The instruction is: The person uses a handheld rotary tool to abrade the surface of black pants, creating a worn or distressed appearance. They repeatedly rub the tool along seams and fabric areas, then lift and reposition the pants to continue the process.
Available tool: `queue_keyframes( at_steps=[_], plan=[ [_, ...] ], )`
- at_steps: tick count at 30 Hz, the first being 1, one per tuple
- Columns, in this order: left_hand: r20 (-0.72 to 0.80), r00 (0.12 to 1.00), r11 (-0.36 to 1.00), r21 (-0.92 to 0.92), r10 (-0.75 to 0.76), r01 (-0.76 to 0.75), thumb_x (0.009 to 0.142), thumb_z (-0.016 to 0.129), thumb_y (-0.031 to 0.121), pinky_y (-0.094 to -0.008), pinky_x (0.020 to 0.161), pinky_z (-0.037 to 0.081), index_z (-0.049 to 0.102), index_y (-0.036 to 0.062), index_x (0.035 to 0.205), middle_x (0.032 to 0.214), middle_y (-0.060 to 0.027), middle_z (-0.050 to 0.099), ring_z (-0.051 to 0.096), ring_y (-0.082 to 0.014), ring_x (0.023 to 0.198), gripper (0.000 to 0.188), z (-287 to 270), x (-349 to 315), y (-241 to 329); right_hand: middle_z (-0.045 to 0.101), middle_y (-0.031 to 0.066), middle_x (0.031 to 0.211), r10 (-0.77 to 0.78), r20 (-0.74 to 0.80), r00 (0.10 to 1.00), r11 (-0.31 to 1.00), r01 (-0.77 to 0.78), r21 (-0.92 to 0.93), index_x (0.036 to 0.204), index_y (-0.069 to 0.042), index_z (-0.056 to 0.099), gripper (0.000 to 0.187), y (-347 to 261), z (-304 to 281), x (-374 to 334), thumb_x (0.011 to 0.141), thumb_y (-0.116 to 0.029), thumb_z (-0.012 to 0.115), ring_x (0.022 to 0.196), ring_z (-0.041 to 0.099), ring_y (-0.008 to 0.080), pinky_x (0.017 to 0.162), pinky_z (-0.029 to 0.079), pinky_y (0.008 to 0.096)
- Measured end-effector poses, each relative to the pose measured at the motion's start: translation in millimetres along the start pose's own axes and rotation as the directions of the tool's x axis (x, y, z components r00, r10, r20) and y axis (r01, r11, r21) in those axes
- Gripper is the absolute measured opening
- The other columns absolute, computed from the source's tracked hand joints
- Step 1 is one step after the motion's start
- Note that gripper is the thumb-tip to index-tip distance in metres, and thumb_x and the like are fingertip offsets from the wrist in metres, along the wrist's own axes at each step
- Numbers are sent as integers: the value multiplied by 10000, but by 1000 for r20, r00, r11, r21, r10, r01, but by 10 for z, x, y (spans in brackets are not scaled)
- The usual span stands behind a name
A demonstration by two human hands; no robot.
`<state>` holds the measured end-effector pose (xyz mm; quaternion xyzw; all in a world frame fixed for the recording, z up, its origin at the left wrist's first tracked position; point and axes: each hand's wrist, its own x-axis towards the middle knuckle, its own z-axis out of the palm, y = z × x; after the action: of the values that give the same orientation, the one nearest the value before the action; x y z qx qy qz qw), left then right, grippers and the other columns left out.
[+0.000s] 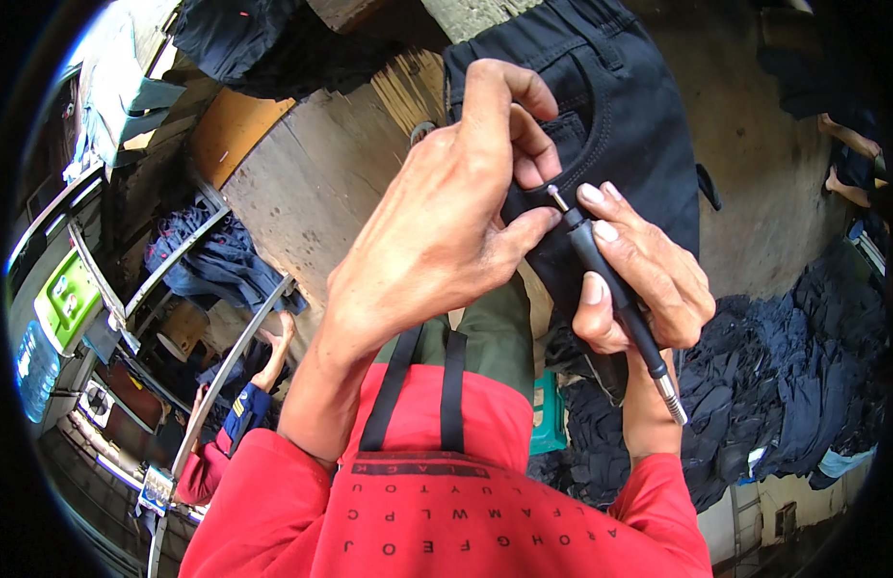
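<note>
Dark navy or black trousers (649,130) lie in front of me with the curved front pocket and waistband showing. My left hand (422,207) bends over the pocket, its curled fingers on the pocket edge and its thumb lower down, gripping the cloth. In my right hand (663,275) is a slim black pen-shaped rotary tool (615,279), held slantwise like a pencil. Its small pinkish tip is at the pocket edge, between my left thumb and fingers; whether it touches the cloth I cannot tell. A ribbed metal end shows at the tool's back.
A worn wooden table (307,173) lies under the trousers. Dark garments heap up at right (774,376), with another pile (220,255) at left. A teal crate (548,414) stands below. Other people's limbs show at both sides, including a bare foot (280,337) at left.
</note>
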<state>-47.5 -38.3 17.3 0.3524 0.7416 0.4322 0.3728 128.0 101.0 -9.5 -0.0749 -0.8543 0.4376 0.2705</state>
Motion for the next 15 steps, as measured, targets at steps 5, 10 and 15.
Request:
queue_keyframes(
  at_steps=[5, 10, 15],
  plan=[
    [-16, 999, 998, -43, -50, 49, 785, 857, -73, -265, 756, 491, 397, 83, 1350, 1040, -81, 718, 660, -141, 921, 745, 26, -22, -3, 789, 329, 1000, 6, -10, 1000, 1000, -6, 12, 1086, 99, 733, 286, 8, -5, -10, 843, -41, 679, 997, 816, 458, 916, 669, 532],
    [-31, 997, 996, -67, -66, 64, 792, 861, -72, -252, 765, 477, 386, 92, 1367, 1063, -73, 714, 642, -121, 939, 764, 58, -42, -7, 805, 288, 1028, 39, -54, 998, 999, -37, 36, 1063, 55, 777, 282, 11, 11, -25, 798, -30, 729, 1016, 821, 433, 888, 681, 466],
    [-42, 995, 987, -130, -96, 90, 801, 858, -78, -243, 784, 462, 372, 102, 1379, 1082, -68, 714, 633, -115, 956, 777, 89, -61, -16, 804, 293, 1018, 35, -76, 996, 999, -32, 35, 1063, 68, 773, 285, 29, 19, -34, 798, -25, 723, 994, 826, 423, 879, 684, 455]
  ],
)
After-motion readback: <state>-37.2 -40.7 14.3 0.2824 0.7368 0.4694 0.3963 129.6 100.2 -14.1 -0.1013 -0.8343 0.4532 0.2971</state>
